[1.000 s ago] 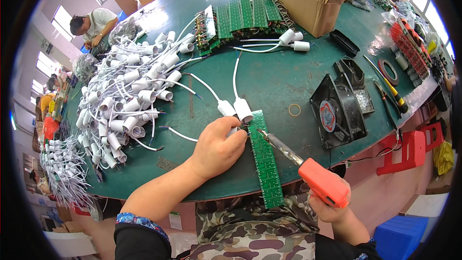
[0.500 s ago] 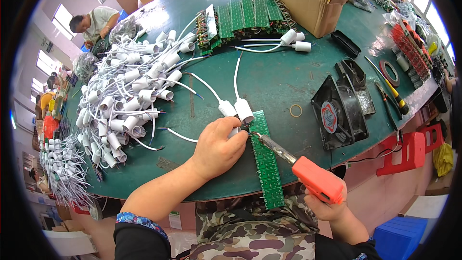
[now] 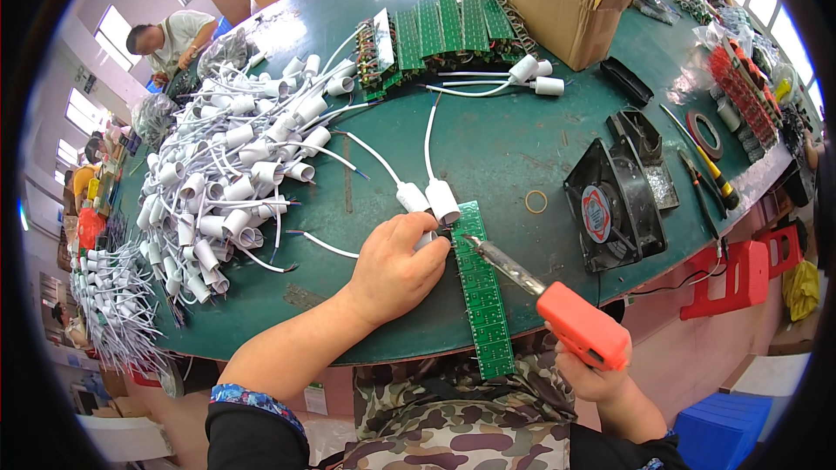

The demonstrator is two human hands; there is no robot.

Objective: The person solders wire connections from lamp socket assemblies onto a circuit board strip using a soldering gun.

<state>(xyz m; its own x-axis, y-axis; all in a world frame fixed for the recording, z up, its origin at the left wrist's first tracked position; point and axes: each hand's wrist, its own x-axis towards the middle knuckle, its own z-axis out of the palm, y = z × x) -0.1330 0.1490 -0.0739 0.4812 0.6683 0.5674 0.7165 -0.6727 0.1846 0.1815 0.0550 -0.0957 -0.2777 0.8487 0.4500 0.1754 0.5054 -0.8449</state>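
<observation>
My left hand is closed in a pinch on a white cylindrical housing with a cable, at the left edge of a long green circuit board strip. My fingers hide much of the housing. In my right hand is a red-handled soldering iron, its metal tip over the upper part of the strip, just right of my left fingertips. Two more white housings with cables, a right one and a left one, lie at the strip's top end. The strip's lower end reaches over the table edge.
A big heap of white housings with cables covers the left. Stacked green boards and a cardboard box stand at the back. Right are a black fan, pliers, a screwdriver and a tape roll. Other people sit farther off.
The soldering iron's tip has shifted slightly right, away from my left fingertips, and my right hand has moved a little with it. My left hand stays nearly still.
</observation>
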